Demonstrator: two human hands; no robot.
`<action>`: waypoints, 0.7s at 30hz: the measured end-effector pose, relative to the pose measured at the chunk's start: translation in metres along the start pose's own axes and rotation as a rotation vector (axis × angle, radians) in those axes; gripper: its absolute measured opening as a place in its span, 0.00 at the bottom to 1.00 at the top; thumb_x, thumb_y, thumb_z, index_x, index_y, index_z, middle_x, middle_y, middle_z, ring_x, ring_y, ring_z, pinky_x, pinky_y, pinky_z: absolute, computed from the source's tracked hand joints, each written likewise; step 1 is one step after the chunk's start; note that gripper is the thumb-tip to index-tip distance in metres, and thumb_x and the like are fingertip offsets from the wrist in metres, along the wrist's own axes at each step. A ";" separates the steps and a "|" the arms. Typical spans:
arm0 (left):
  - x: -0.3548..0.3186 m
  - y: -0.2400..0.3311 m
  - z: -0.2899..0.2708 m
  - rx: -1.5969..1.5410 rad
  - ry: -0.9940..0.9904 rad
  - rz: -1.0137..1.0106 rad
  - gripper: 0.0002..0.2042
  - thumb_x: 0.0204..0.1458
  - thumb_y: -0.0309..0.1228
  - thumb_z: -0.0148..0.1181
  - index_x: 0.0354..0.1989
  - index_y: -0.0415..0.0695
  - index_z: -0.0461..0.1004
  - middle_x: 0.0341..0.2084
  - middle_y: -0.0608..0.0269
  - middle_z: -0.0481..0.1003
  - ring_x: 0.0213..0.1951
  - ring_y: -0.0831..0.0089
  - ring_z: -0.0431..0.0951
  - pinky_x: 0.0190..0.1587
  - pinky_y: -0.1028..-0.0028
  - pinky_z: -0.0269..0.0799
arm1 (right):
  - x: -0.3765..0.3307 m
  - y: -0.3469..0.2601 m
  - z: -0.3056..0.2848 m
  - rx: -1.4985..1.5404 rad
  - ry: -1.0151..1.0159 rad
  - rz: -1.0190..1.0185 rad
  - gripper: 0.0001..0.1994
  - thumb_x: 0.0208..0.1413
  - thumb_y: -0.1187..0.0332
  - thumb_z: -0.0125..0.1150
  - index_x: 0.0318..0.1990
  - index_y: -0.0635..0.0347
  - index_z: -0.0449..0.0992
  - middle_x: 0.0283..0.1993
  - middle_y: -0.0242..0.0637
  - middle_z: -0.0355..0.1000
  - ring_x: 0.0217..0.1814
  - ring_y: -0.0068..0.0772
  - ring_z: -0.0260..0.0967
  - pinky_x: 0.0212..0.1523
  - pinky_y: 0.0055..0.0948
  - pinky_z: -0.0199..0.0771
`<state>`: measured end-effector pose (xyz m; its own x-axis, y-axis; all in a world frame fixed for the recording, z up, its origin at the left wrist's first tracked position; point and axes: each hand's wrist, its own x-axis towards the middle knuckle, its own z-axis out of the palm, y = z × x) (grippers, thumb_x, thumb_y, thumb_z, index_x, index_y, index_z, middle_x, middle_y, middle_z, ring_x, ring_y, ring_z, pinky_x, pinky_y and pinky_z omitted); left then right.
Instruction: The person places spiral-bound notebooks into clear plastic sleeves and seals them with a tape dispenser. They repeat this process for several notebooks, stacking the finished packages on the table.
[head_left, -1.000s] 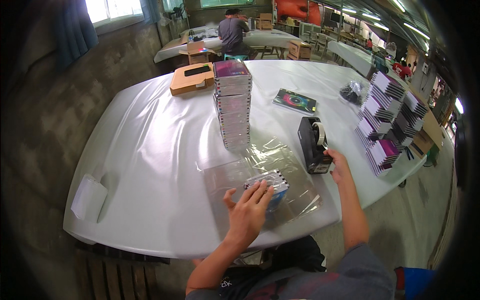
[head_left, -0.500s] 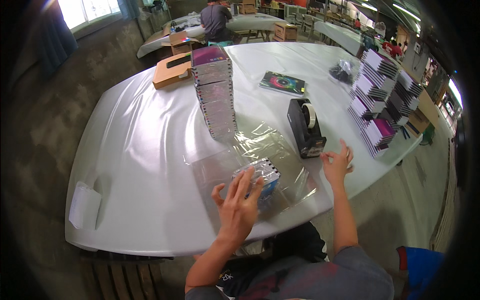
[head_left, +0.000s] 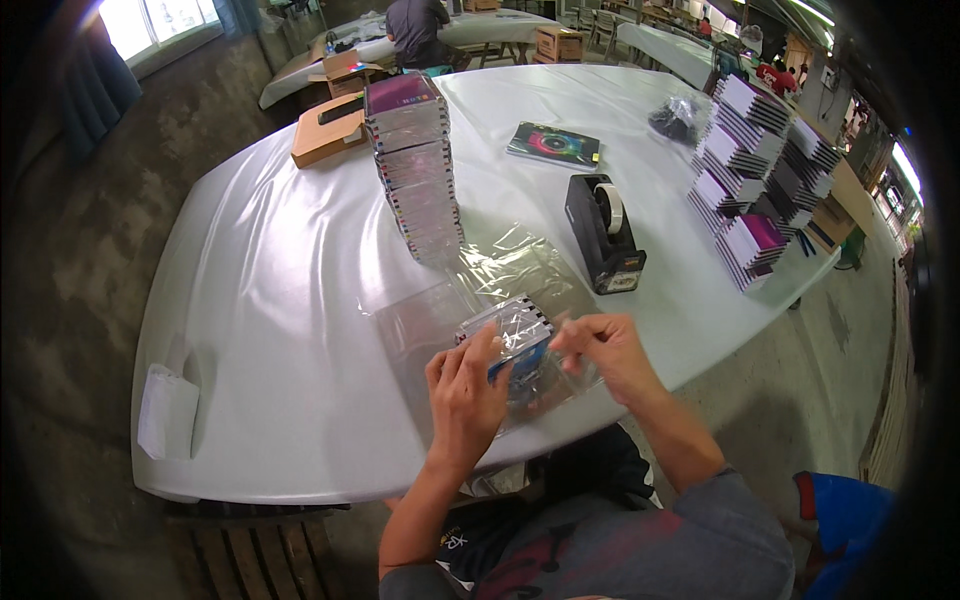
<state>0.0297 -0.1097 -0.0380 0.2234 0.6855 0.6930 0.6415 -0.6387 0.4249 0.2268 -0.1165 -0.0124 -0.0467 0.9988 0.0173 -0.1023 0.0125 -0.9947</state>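
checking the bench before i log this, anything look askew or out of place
Nothing looks damaged or spilled. The tall stack of clear disc cases leans slightly, and loose clear plastic sleeves lie crumpled beside the black tape dispenser.

a large white table (head_left: 300,260) fills the middle of the room. the floor (head_left: 70,250) is bare grey concrete. a bright window (head_left: 150,22) with a blue curtain (head_left: 95,90) stands at the upper left. further white tables (head_left: 480,30) stand behind, one with a seated person (head_left: 418,28). daylight enters at the far right.
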 end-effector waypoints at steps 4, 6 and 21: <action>-0.002 -0.003 0.004 -0.044 0.024 0.009 0.29 0.42 0.23 0.66 0.55 0.39 0.63 0.36 0.64 0.78 0.43 0.65 0.76 0.48 0.65 0.63 | 0.000 -0.004 0.032 0.117 -0.022 0.095 0.16 0.57 0.58 0.60 0.30 0.66 0.80 0.20 0.34 0.72 0.17 0.18 0.64 0.18 0.17 0.62; -0.001 -0.003 0.003 -0.045 0.023 0.018 0.29 0.42 0.23 0.66 0.55 0.39 0.63 0.35 0.64 0.78 0.44 0.65 0.76 0.48 0.65 0.63 | 0.000 0.005 0.040 0.140 -0.015 0.158 0.16 0.57 0.58 0.60 0.30 0.66 0.80 0.20 0.35 0.72 0.16 0.18 0.64 0.15 0.17 0.61; 0.006 0.012 -0.015 0.177 -0.252 -0.092 0.29 0.36 0.28 0.65 0.54 0.47 0.71 0.50 0.59 0.69 0.54 0.66 0.69 0.50 0.65 0.61 | -0.008 0.036 0.056 0.010 0.166 0.101 0.17 0.56 0.58 0.62 0.25 0.64 0.80 0.17 0.30 0.70 0.14 0.13 0.59 0.14 0.17 0.56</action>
<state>0.0281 -0.1187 -0.0199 0.3191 0.8165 0.4812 0.7800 -0.5147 0.3560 0.1674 -0.1268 -0.0431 0.1073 0.9891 -0.1004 -0.1158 -0.0878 -0.9894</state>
